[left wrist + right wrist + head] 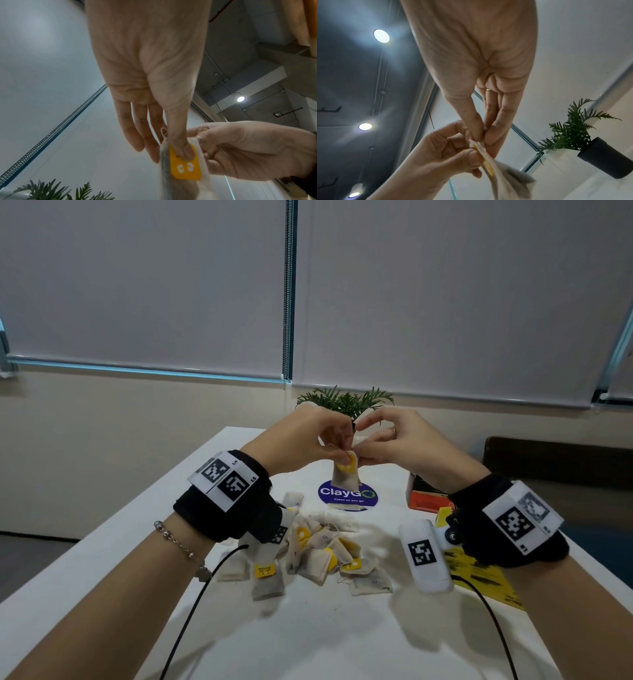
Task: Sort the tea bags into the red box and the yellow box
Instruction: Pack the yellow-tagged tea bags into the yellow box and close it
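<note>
Above the middle of the white table [308, 638], both hands meet around one pale paper tea bag with a yellow tag [346, 474], lifted clear of the surface and hanging down from its top edge. The left hand [301, 440] pinches it: in the left wrist view the thumb [181, 146] presses flat on the yellow tag [186, 167], while the other fingers stretch down behind the bag. Just beside it, the right hand [404, 443] nips the same bag's upper corner between thumb and fingertips, a thin ring on one finger.

Below the left wrist, a loose heap of similar pale tea bags [318, 553] lies on the table, several showing yellow tags. Beyond the heap a round blue sticker reading "ClayGo" [347, 496] sits on the tabletop, directly under the held bag. Further back stands a small green fern-like plant in a dark pot [346, 402].

To the right, the red cardboard box [426, 496] rests near the table's edge, partly hidden by the right wrist. Nearer the viewer, the yellow box [486, 577] lies flat under the right wristband, mostly covered. Black wristbands with printed square markers wrap both wrists.
</note>
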The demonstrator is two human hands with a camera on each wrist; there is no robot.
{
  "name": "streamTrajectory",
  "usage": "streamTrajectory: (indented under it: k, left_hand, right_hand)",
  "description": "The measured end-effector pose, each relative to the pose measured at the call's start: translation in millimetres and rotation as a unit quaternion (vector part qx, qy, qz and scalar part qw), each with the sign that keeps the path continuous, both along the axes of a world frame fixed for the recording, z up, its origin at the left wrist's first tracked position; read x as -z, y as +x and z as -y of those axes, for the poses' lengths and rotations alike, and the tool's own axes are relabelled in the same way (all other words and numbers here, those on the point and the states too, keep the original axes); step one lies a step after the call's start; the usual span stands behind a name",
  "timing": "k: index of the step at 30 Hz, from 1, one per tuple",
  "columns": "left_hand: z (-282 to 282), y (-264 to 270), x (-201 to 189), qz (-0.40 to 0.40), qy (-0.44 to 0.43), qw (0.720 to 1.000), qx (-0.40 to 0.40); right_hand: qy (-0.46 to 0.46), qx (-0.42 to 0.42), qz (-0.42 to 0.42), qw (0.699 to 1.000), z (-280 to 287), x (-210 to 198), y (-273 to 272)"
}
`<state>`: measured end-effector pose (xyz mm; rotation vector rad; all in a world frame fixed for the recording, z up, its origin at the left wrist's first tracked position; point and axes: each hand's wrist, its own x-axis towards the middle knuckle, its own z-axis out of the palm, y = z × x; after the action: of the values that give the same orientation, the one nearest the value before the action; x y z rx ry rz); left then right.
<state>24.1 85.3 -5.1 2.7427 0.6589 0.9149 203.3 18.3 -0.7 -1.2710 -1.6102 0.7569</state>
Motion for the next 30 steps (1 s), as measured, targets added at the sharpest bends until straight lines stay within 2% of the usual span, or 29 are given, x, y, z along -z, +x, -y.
streamTrajectory:
  k: [2,3,4,5,7,8,10,13,15,18,23,30]
  left_hand:
    - [-1,-4,-3,-0.017,0.001,1.000,-0.013]
    - [-1,-7,-6,-0.021,-0.004,1.000,-0.020]
    - [-2,-11,-8,-0.022,-0.010,0.999,-0.028]
    - [-3,-14,-10,-0.019,-0.017,0.999,-0.035]
    - [-3,-21,-14,-0.009,-0.039,0.998,-0.047]
    - [-3,-24,-16,-0.005,-0.049,0.997,-0.051]
    - [-3,-28,-19,-0.006,-0.063,0.996,-0.055]
    - [-1,-30,-21,-0.012,-0.074,0.996,-0.050]
    - [0,-31,-21,-0.016,-0.083,0.995,-0.043]
    - [1,-31,-21,-0.033,-0.109,0.993,-0.027]
    - [4,-24,-17,-0.038,-0.129,0.991,-0.014]
    - [7,-13,-12,-0.085,-0.097,0.992,-0.016]
  right_hand:
    - [-0.012,0.017,-0.007,1.000,-2,2,-1]
    - [-0.025,0.023,0.017,0.999,-3,3,0]
    - [-0.041,0.023,0.074,0.996,-4,6,1]
    - [-0.060,0.015,0.168,0.984,-6,9,2]
    - [-0.116,-0.038,0.369,0.922,-7,15,0]
    - [-0.149,-0.071,0.436,0.885,-6,20,-4]
    - [-0.217,-0.122,0.479,0.842,-6,27,-12]
    - [-0.252,-0.130,0.494,0.822,-8,34,-18]
    - [-0.218,-0.093,0.496,0.835,-10,35,-15]
    - [-0.138,-0.030,0.463,0.875,-14,32,-7]
    - [-0.061,0.020,0.317,0.946,-14,21,7]
    - [0.049,0.029,0.202,0.978,-18,16,8]
